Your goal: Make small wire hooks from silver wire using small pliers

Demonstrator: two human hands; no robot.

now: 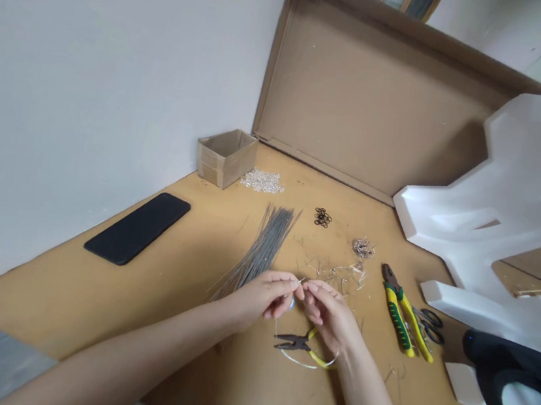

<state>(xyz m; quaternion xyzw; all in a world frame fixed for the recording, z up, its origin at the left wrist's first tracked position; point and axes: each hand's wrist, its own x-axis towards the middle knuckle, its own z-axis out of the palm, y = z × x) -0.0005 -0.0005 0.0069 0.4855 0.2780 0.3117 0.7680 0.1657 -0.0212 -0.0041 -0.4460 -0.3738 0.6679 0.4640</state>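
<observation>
My left hand (269, 294) and my right hand (329, 311) meet fingertip to fingertip over the wooden table (105, 300). Both pinch a thin wire (301, 280) between thumb and forefinger. A small bluish bit shows under my left fingers; I cannot make it out. Small yellow-handled pliers (299, 345) lie on the table just below my hands, inside a loop of pale wire. A bundle of straight grey wires (265, 248) lies just beyond my left hand.
Larger green-and-yellow pliers (402, 314) and small scissors (430, 324) lie to the right. Black rings (322, 217), a metal bit pile (362, 246), clear beads (262, 180), a small cardboard box (225, 156), a black phone (138, 226), white foam (506, 212) and a cardboard sheet (376, 104) surround.
</observation>
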